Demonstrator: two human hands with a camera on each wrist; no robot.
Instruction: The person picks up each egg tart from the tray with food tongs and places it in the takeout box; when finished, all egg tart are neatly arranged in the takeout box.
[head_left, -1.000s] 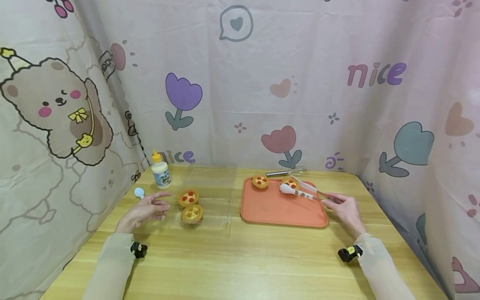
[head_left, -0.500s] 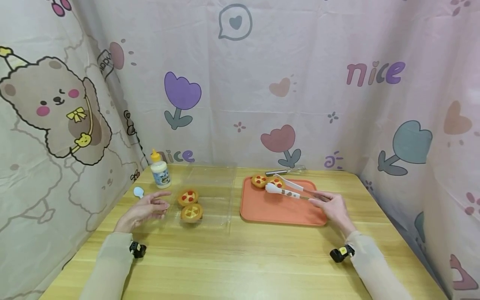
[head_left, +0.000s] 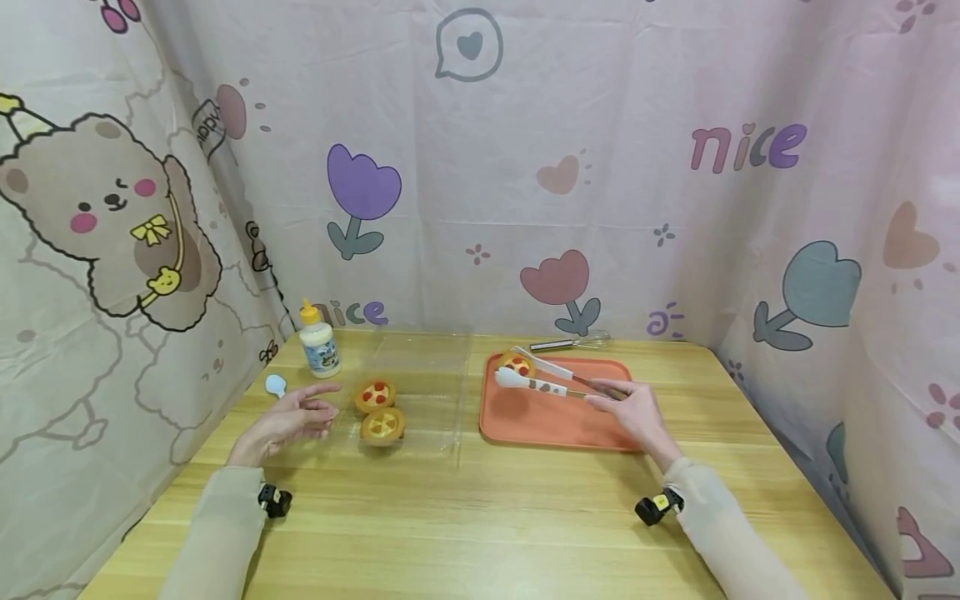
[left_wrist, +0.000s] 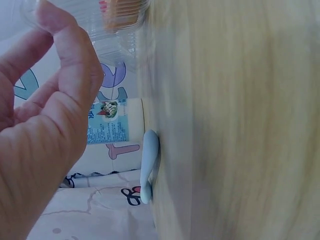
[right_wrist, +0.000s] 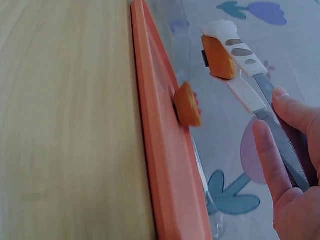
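My right hand (head_left: 633, 412) holds white-tipped tongs (head_left: 553, 388) over the orange tray (head_left: 555, 425). In the right wrist view, the tongs (right_wrist: 245, 57) grip one small tart (right_wrist: 219, 56) in the air, while another tart (right_wrist: 187, 105) sits on the tray below. From the head, only one tart (head_left: 517, 363) shows at the tong tips; the two overlap there. My left hand (head_left: 288, 421) lies beside the left edge of a clear plastic box (head_left: 427, 417), fingers loosely bent; contact with its edge is unclear. Two tarts (head_left: 382, 426) are in the box.
A white bottle with a yellow cap (head_left: 320, 348) stands behind my left hand, near a pale blue spoon (head_left: 276, 385). A whisk (head_left: 573, 342) lies behind the tray. The box's raised lid (head_left: 423, 348) and a printed curtain (head_left: 480, 167) stand at the back.
My right hand has moved left with the tongs and the gripped tart, from the tray's right side to its left back corner. My left hand has stayed in place.
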